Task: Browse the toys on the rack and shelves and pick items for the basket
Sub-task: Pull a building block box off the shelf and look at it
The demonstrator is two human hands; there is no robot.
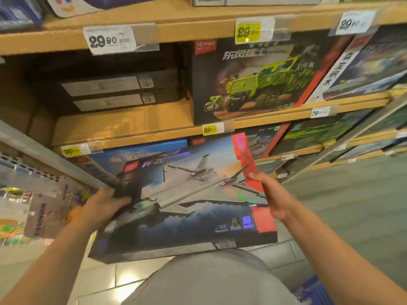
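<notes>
Both hands carry the load: left hand (103, 208) grips the jet box (187, 208) at its left edge, right hand (272, 194) clasps the right edge, keeping it face-up for reading, just below the shelf (123, 126). Blue basket (312, 291) waits at bottom right.

Person, head-camera view: two bare forearms, no sleeves reaching the wrists, no watch, rings or gloves showing; left hand (103, 208) and right hand (272, 194) bare; plain grey garment (209, 280) over the torso, smooth fabric, no print or markings visible
</notes>
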